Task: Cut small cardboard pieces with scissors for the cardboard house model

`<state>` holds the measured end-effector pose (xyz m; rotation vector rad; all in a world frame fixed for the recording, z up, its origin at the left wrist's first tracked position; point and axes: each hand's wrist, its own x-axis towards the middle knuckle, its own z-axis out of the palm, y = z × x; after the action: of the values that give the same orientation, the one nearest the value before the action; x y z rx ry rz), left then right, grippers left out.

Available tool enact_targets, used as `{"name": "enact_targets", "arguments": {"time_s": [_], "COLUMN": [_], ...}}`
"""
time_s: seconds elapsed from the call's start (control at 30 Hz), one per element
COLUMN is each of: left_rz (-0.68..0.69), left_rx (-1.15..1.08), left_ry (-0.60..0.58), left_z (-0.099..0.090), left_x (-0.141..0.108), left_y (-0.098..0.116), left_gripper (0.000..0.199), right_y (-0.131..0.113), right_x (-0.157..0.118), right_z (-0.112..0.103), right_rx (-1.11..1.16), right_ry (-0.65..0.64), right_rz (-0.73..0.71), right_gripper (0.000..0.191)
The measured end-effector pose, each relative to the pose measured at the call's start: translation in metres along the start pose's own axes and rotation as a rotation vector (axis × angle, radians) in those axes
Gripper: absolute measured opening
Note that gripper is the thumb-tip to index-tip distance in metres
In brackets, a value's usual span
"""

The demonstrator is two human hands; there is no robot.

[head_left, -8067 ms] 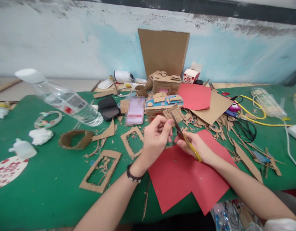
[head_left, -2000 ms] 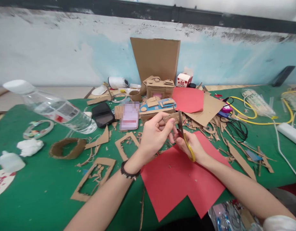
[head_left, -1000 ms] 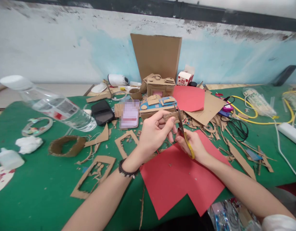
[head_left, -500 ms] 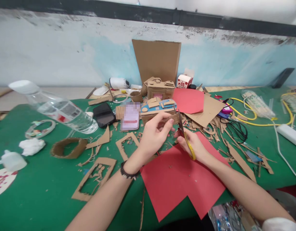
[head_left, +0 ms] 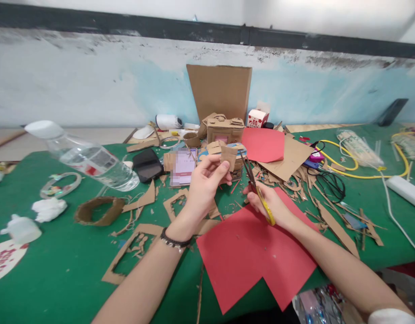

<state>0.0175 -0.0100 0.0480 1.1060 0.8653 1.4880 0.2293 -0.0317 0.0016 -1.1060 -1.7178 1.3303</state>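
Observation:
Pinched between the thumb and fingers of my left hand is a small piece of cardboard, held upright. My right hand grips yellow-handled scissors, whose blades point up and away, slightly parted and apart from the cardboard. Under my right hand lies a sheet of red paper with a notch in its near edge. Behind my left hand stands a cardboard camera model, with a blue-topped cardboard piece in front of it, partly hidden by the hand.
To the left are a tilted water bottle, a cardboard ring, a black phone and a lit phone. Cardboard scraps and a yellow cable spread to the right. A cardboard sheet leans on the wall.
My left hand has moved left, away from the scissors, and turned the cardboard piece upright. My right hand keeps the scissors in nearly the same spot, with the blades now free of the cardboard.

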Motion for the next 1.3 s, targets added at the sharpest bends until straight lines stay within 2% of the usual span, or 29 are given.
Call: {"name": "enact_targets", "arguments": {"time_s": [0.13, 0.33, 0.6, 0.73, 0.87, 1.03, 1.13, 1.3], "left_rz": [-0.004, 0.003, 0.114, 0.141, 0.122, 0.067, 0.043, 0.047], "left_rx": [-0.04, 0.06, 0.089, 0.111, 0.158, 0.163, 0.155, 0.177], "left_ry": [0.058, 0.032, 0.031, 0.061, 0.068, -0.02, -0.052, -0.022], "left_z": [0.002, 0.006, 0.009, 0.006, 0.001, 0.004, 0.007, 0.003], "left_x": [0.002, -0.004, -0.008, -0.006, -0.004, -0.007, -0.009, -0.006], "left_y": [-0.002, 0.0, 0.003, 0.005, 0.008, 0.012, 0.014, 0.015], "left_gripper": [0.056, 0.05, 0.045, 0.04, 0.036, 0.038, 0.041, 0.038], "right_y": [0.001, 0.001, -0.004, -0.009, -0.015, -0.018, -0.02, -0.017], "right_x": [0.001, 0.0, -0.002, -0.003, -0.004, -0.006, -0.007, -0.006], "right_z": [0.0, -0.001, -0.001, -0.006, -0.01, -0.008, -0.006, -0.005], "right_rx": [0.015, 0.017, 0.021, 0.017, -0.024, -0.12, -0.087, -0.03], "right_ry": [0.029, 0.008, -0.013, -0.062, -0.098, -0.108, -0.107, -0.1], "right_rz": [-0.002, 0.013, 0.036, 0.052, 0.098, 0.119, 0.152, 0.169], "right_gripper": [0.059, 0.061, 0.063, 0.06, 0.062, 0.06, 0.061, 0.06]}}
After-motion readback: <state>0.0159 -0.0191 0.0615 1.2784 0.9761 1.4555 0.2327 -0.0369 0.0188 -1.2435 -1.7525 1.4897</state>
